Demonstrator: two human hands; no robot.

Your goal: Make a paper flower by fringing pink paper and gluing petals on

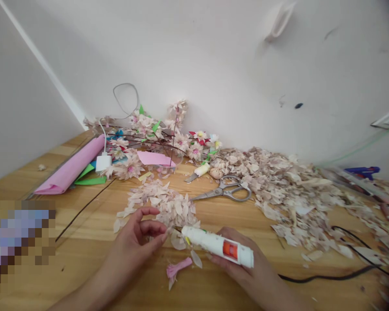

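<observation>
My right hand [233, 255] is wrapped round a white hot glue gun [210, 242] with an orange switch on its body. The glue gun's tip points left, close to the fingertips of my left hand [142, 233]. Thumb and forefinger of that hand pinch a pale petal [170, 230], partly hidden by the fingers. Below the glue gun, a pink paper flower centre [179, 268] lies on the table beside a loose petal [196, 259]. Just beyond my hands spreads a small heap of pale petals [162, 199].
Scissors [227, 190] and a small knife [197, 172] lie behind the petals. A large pile of dried scraps [288, 190] covers the right side. Finished flower stems [155, 129] and rolled pink paper [74, 166] are at the back left. A black cable [324, 277] runs right.
</observation>
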